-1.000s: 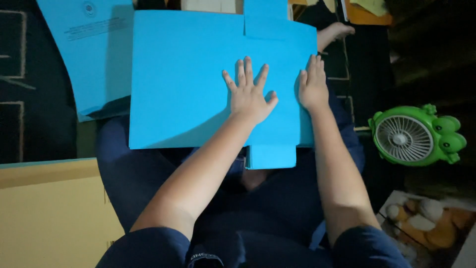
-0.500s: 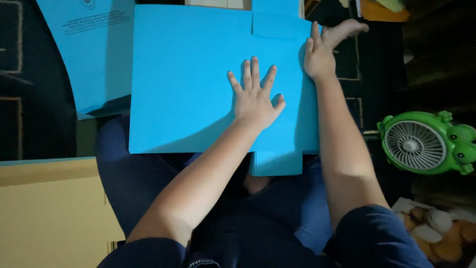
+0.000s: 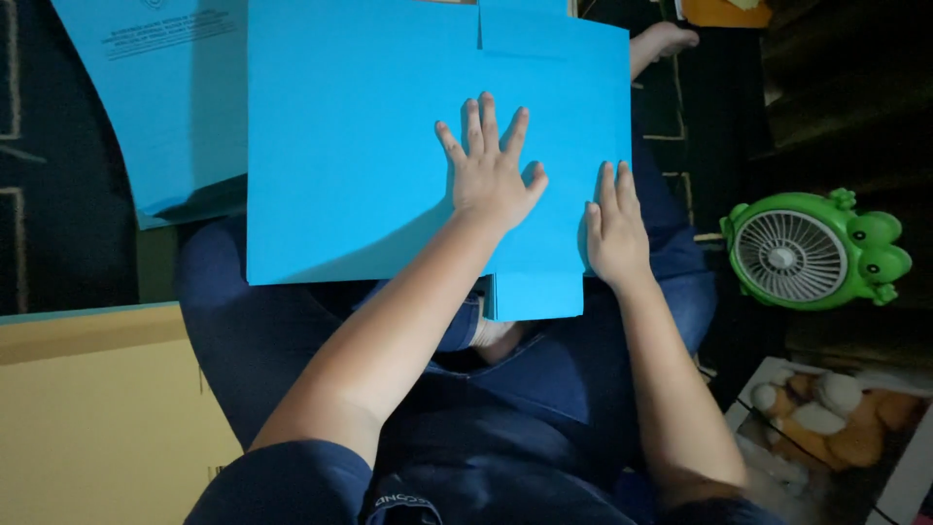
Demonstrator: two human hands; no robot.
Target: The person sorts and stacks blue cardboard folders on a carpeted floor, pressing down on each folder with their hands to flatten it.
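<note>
Left hand (image 3: 489,175): flat, palm down, 5 fingers spread, pointing to 12 o'clock, thumb out toward 2 o'clock.
Left forearm: bare, running from 7 o'clock up to the wrist.
Right hand (image 3: 614,233): flat, palm down, fingers together, pointing to 12 o'clock, just beside the left at 4 o'clock.
Right forearm: bare, rising from 5 o'clock.

Green frog-shaped fan (image 3: 814,251), yellow board (image 3: 97,418), plush-toy picture (image 3: 836,428)
</note>
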